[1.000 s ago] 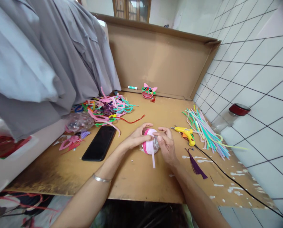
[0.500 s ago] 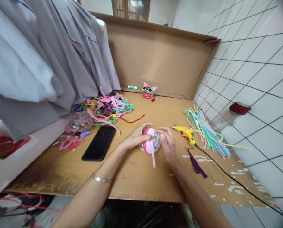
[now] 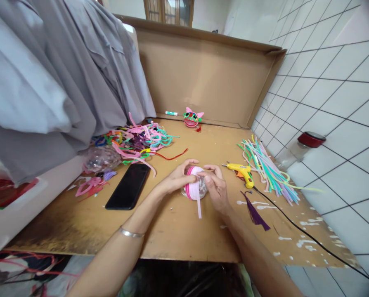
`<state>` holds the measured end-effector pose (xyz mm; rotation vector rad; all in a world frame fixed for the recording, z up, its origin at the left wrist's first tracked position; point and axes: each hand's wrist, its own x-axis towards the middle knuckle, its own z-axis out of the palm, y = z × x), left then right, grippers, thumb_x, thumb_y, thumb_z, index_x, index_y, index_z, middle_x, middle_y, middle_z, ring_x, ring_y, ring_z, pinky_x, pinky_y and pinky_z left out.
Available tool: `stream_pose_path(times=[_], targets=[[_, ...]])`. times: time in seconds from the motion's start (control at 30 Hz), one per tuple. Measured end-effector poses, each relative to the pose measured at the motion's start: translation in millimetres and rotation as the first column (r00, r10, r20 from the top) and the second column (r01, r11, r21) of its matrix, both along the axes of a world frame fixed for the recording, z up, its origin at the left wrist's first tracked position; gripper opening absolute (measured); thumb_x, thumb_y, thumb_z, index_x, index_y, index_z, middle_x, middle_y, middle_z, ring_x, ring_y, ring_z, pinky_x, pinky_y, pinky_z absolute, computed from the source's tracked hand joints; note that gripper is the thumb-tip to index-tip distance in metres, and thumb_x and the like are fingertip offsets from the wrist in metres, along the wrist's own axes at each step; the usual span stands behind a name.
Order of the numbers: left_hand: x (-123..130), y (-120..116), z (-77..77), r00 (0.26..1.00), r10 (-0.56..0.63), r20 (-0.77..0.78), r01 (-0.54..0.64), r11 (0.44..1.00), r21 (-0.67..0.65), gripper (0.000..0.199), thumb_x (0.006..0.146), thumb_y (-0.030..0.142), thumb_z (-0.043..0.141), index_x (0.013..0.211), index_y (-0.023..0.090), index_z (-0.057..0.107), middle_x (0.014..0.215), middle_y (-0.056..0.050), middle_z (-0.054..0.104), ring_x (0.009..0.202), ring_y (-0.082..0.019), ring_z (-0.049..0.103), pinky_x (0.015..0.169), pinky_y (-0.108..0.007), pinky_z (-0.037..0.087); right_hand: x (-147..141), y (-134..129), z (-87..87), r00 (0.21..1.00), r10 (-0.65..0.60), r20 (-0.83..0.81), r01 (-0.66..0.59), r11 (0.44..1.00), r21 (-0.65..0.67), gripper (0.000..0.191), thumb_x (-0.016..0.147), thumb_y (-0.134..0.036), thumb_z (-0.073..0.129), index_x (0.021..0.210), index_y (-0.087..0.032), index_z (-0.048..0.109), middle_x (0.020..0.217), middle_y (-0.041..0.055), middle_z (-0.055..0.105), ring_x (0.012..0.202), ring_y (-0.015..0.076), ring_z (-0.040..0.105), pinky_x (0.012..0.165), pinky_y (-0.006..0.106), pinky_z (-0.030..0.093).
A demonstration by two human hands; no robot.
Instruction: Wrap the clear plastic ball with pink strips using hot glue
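My left hand (image 3: 182, 178) is closed around a clear plastic ball (image 3: 204, 187), its thumb pressing on the front. Dark pink and pale pink pipe cleaners (image 3: 194, 190) are wound round the ball's left and middle part. One pale end hangs down below the ball, towards me. At the ball's upper right, my right hand (image 3: 217, 185) has thumb and forefinger pinched together beside the pale winding. What lies between those fingertips is hidden. The ball's right side is bare and see-through.
To the right lie a yellow hot glue gun (image 3: 242, 172) with a black cord, a purple tassel (image 3: 255, 212) and loose pipe cleaners (image 3: 268, 169). Left are a phone (image 3: 128, 187) and a tangled pipe-cleaner pile (image 3: 144, 138). A small animal-head ornament (image 3: 191, 119) sits by the cardboard wall (image 3: 203, 74).
My right thumb and fingertips have shifted slightly left, closing at the edge of the pale winding. My left hand keeps its hold on the ball.
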<state>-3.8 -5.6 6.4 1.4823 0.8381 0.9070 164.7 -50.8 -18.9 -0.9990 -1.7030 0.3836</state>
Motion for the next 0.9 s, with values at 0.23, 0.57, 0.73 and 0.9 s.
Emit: stream_pose_path(times=[0.23,0.57,0.73,0.9], targets=[[0.2,-0.4,-2.2,1.0,0.001,0.0,-0.001,1.0,0.006,0.061,0.059,0.025,0.069,0.117,0.016,0.051,0.101,-0.004,0.062,0.085,-0.017,0.057,0.075,-0.027,0.047,2.8,12.4,-15.7,0.995,-0.091,0.038,0.094,0.991,-0.096,0.05,0.099,-0.05,0.028,0.119,-0.024,0.066,0.113,0.0092,0.057,0.114,0.0244,0.053,0.102,0.045,0.041],[0.2,-2.0,-0.2,1.0,0.008,-0.022,-0.007,1.0,0.024,0.064,0.058,0.026,0.065,0.119,0.015,0.049,0.109,-0.008,0.061,0.1,-0.023,0.058,0.087,-0.034,0.047,-2.3,1.3,-6.2,0.99,-0.025,0.142,0.021,0.999,0.029,0.046,0.099,-0.05,0.032,0.117,-0.028,0.068,0.122,0.0079,0.053,0.121,0.0256,0.048,0.102,0.047,0.037],[0.2,-2.9,0.9,0.999,0.015,-0.029,-0.015,1.0,0.016,0.062,0.06,0.026,0.064,0.119,0.016,0.049,0.107,-0.008,0.062,0.099,-0.024,0.058,0.086,-0.034,0.048,-3.1,-0.8,-3.8,0.982,-0.042,0.183,0.035,0.999,0.04,0.048,0.1,-0.049,0.028,0.117,-0.029,0.068,0.12,0.007,0.054,0.119,0.0248,0.049,0.103,0.046,0.036],[1.1,-2.7,0.1,1.0,0.016,-0.025,-0.015,1.0,0.023,0.065,0.059,0.026,0.065,0.12,0.014,0.048,0.105,-0.007,0.061,0.092,-0.021,0.058,0.08,-0.031,0.048,0.0,5.4,-8.6,0.981,-0.048,0.189,0.056,0.998,-0.035,0.05,0.1,-0.048,0.024,0.127,-0.028,0.061,0.124,0.0081,0.054,0.122,0.0258,0.048,0.104,0.048,0.035]])
